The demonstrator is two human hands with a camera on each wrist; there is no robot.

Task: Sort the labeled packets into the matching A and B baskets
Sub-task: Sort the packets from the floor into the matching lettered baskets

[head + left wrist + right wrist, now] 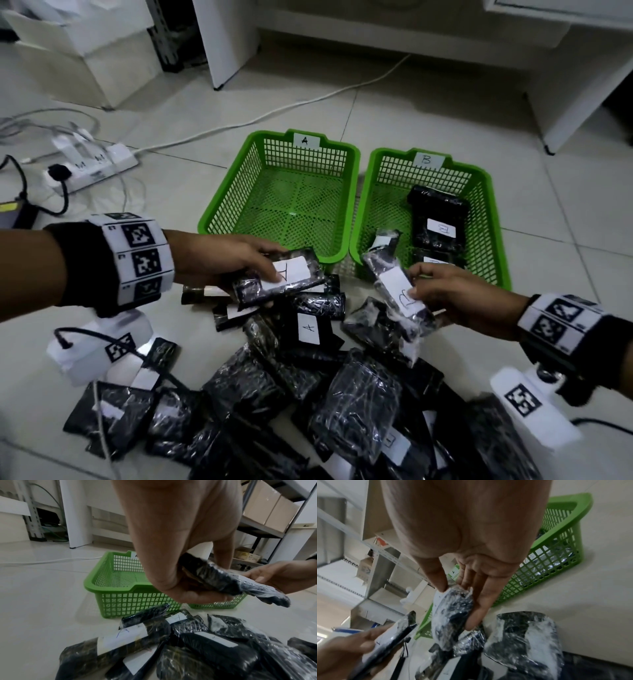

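Note:
On the floor stand two green mesh baskets. Basket A (pixel 236 185) (pixel 120 596) holds nothing; basket B (pixel 495 219) (pixel 556 555) has black packets (pixel 438 219) with B labels in it. My left hand (pixel 263 267) grips a black packet marked A (pixel 281 277) (pixel 202 572) just in front of basket A, thumb on its white label. At the near corner of basket B, my right hand (pixel 416 284) (pixel 453 592) pinches a packet marked B (pixel 397 294) (pixel 452 609). Below both hands lies a pile of wrapped black packets (pixel 342 394), one showing an A label (pixel 308 329).
A white power strip (pixel 89 168) with plugs and cables lies on the tiles to the left, and a white cord (pixel 274 113) runs behind the baskets. White furniture panels (pixel 226 44) stand at the back. Bare tile lies right of basket B.

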